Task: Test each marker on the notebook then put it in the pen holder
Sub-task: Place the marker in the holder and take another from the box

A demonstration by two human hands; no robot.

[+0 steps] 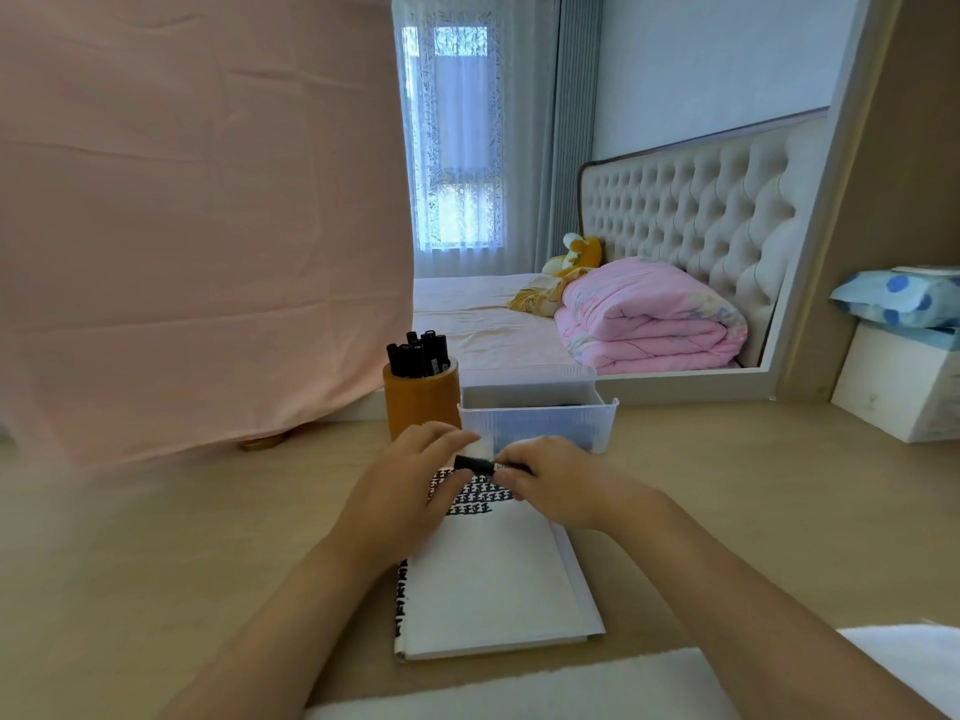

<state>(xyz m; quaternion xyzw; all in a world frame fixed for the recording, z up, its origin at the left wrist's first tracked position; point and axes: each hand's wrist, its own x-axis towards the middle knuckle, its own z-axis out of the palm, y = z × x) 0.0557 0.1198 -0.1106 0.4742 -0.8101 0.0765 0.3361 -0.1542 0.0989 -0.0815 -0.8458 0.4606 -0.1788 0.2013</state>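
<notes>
Within R grip [555, 483]: 1 marker [475, 464]

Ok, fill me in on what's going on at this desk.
A person is working over an open notebook on the desk. The right hand grips a black marker, held level above the page. The left hand reaches to its other end, though whether it grips it is unclear. Rows of black test marks fill the top of the page. The orange pen holder behind already holds several other markers, beside a clear plastic box.
</notes>
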